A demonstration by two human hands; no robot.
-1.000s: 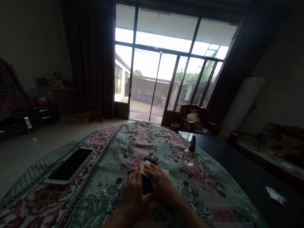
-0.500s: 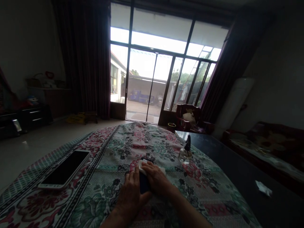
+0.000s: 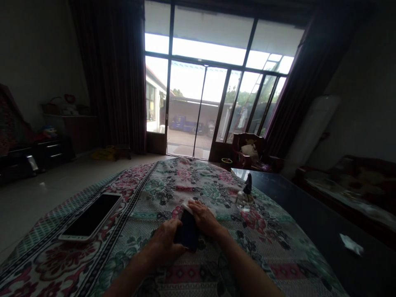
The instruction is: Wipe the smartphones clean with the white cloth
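A dark blue, flat, phone-like slab (image 3: 187, 233) lies on the flowered tablecloth in front of me. My left hand (image 3: 167, 237) grips it along its left edge, thumb at the near end. Under the fingers of my right hand (image 3: 202, 216) is a white wiping cloth (image 3: 186, 203), pressed onto the slab's far right part and mostly hidden by that hand. To the right stands a clear spray bottle (image 3: 244, 201) with a black nozzle, apart from both hands. A white smartphone (image 3: 91, 216) with a dark screen rests on the left.
The patterned tablecloth (image 3: 148, 225) covers the round-edged surface below my hands. On the dark table (image 3: 315, 222) at right lies a crumpled white wrapper or tissue (image 3: 352, 245). Farther off are a wooden chair (image 3: 249, 150), a sofa (image 3: 346, 194) and glass doors (image 3: 198, 111).
My left hand has shifted from the slab's upper part down to its lower left edge, uncovering more of it. My right hand stays on the white cloth. The view has moved slightly.
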